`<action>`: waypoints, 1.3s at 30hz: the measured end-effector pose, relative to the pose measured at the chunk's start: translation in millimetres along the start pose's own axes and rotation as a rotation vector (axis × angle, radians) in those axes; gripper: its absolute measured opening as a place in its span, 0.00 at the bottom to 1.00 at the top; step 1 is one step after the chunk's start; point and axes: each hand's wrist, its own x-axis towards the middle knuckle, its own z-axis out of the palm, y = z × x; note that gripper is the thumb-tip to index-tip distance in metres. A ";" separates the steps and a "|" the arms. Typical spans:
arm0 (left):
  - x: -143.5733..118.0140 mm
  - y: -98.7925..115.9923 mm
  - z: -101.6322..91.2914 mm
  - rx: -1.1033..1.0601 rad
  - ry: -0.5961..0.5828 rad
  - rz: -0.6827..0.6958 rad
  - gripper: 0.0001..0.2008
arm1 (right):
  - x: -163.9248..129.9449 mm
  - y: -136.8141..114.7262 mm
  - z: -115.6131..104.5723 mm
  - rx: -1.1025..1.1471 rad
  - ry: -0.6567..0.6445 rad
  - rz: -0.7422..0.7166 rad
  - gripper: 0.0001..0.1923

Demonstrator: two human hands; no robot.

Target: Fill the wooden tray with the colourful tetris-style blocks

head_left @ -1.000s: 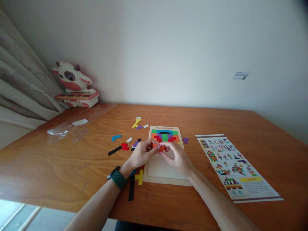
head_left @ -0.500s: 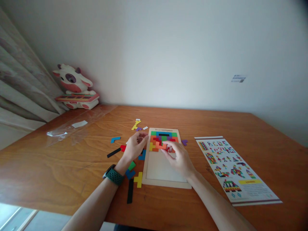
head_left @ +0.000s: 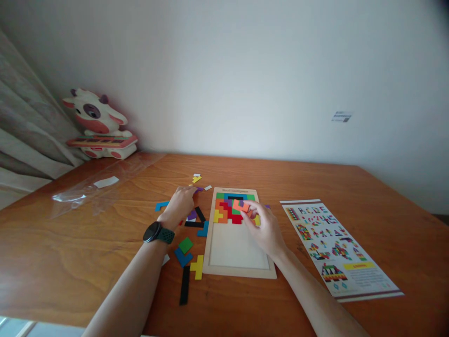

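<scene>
Wood-grain brown tabletop (head_left: 315, 187) fills the view. On it, in front of me, lies a pale wooden puzzle tray (head_left: 206, 243) with a raised rim. Its far end is packed with flat coloured block pieces (head_left: 224, 210) in green, blue, red, orange, yellow and purple, while the near part of its floor lies bare. To the right of the tray lies a printed pattern sheet (head_left: 336, 245) covered with small coloured figures. At the far left corner of the table a white and pink cow toy (head_left: 96, 124) stands against the wall, with a crumpled clear plastic bag (head_left: 87, 194) lying nearer to me than it.

My right hand (head_left: 264, 227) hovers over the filled end of the tray, thumb and fingertips pinched on a small flat orange puzzle piece (head_left: 240, 206), which sits tilted just above the placed pieces. My left hand (head_left: 180, 203), with a dark wristwatch (head_left: 154, 232) on the wrist, rests palm down on the table beside the tray, fingers loosely curled; I cannot tell whether they hold anything. Around it lie loose pieces: a long black bar (head_left: 184, 285), a yellow cross-shaped piece (head_left: 197, 267), a blue angled piece (head_left: 183, 257) and a green square (head_left: 185, 245).
</scene>
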 end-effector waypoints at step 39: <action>-9.8 1.3 -2.7 -0.008 0.083 -0.210 0.17 | 3.5 11.0 -8.1 -0.004 0.066 0.102 0.13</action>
